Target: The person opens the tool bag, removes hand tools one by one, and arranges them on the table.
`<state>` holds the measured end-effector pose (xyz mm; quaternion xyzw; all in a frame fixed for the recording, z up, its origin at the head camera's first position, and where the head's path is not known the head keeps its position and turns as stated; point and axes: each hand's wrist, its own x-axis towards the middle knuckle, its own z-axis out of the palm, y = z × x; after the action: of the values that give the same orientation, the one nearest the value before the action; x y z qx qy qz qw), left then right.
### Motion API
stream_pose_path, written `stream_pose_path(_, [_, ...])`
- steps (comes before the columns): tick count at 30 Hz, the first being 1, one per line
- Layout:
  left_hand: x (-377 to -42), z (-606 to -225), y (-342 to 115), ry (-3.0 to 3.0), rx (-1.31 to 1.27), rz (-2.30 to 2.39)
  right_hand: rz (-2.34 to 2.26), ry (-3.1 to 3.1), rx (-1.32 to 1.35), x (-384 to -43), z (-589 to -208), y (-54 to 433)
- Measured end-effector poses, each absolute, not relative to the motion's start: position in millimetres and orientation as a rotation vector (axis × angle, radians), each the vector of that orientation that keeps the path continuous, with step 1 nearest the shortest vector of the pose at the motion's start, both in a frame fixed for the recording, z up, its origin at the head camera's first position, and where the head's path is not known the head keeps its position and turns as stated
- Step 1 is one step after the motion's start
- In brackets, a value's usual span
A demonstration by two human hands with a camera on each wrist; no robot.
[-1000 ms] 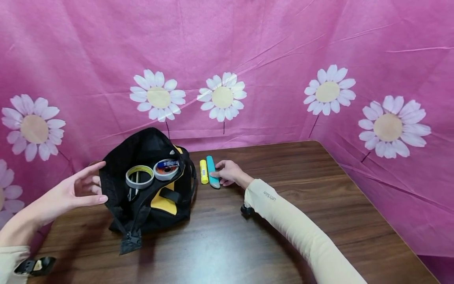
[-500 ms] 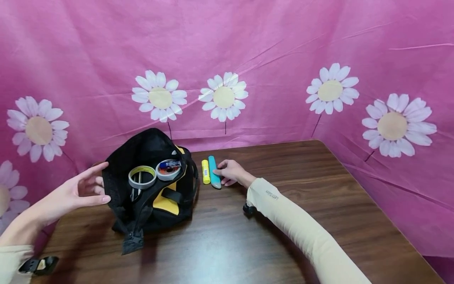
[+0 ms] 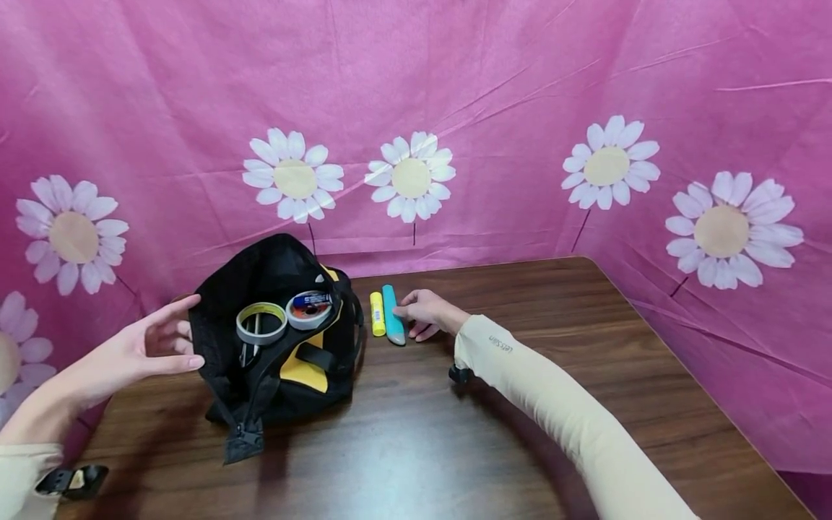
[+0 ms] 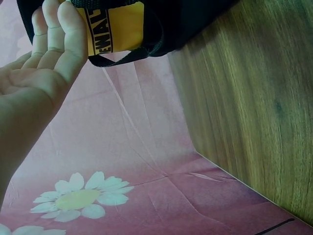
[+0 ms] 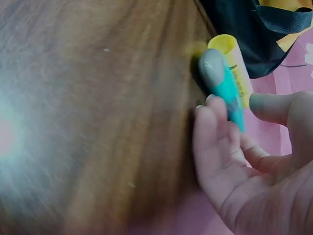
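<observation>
A black and yellow tool bag [image 3: 265,393] stands gaping on the table's left. My left hand [image 3: 139,354] is at its left rim, thumb and index tips touching the cloth; the left wrist view shows the other fingers fairly straight against the bag [image 4: 132,24]. Inside lie two tape rolls [image 3: 243,331] and a blue marker [image 3: 312,300]. Right of the bag, a yellow glue stick [image 3: 377,315] lies beside a long turquoise tool [image 3: 391,307] with a grey rounded end. My right hand [image 3: 429,314] has loosely bent fingertips at the tool's right side; in the right wrist view its thumb stands apart from the fingers.
The brown wooden table [image 3: 520,347] has its back edge close to a pink curtain [image 3: 507,87] printed with white daisies. A zipper end [image 3: 243,442] of the bag hangs toward the front. A thin pale item [image 3: 247,352] lies in the bag below the tape.
The view shifts slightly. My right hand has eased a little to the right, its tip going from over the turquoise tool to its edge. Left hand and bag stay as they were.
</observation>
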<state>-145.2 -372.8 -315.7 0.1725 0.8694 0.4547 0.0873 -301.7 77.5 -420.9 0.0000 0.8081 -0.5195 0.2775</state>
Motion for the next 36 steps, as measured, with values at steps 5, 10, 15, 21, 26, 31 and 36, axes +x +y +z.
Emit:
stream_pose_path(5, [-147, -312, -372, 2.582, 0.518, 1.350, -1.367, 2.171, -0.048, -312, -392, 80])
stream_pose_path(10, [-147, -310, -372, 2.588, 0.530, 1.344, -1.375, 2.148, -0.158, -322, -346, 76])
stream_pose_path(15, [-146, -310, -372, 2.581, 0.528, 1.334, -1.409, 2.104, -0.271, -326, -304, 63])
stream_pose_path(21, [-145, -312, -372, 2.569, 0.551, 1.348, -1.513, 1.959, -0.396, -323, -263, 38])
stream_pose_path(26, [-144, -313, -372, 2.569, 0.565, 1.349, -1.550, 1.879, -0.534, -311, -241, 7])
stream_pose_path(31, [-145, -311, -368, 2.570, 0.545, 1.343, -1.577, 1.780, -0.581, -298, -231, -26])
stream_pose_path(36, [-147, -312, -365, 2.555, 0.584, 1.372, -1.592, 1.706, -0.601, -286, -239, -57])
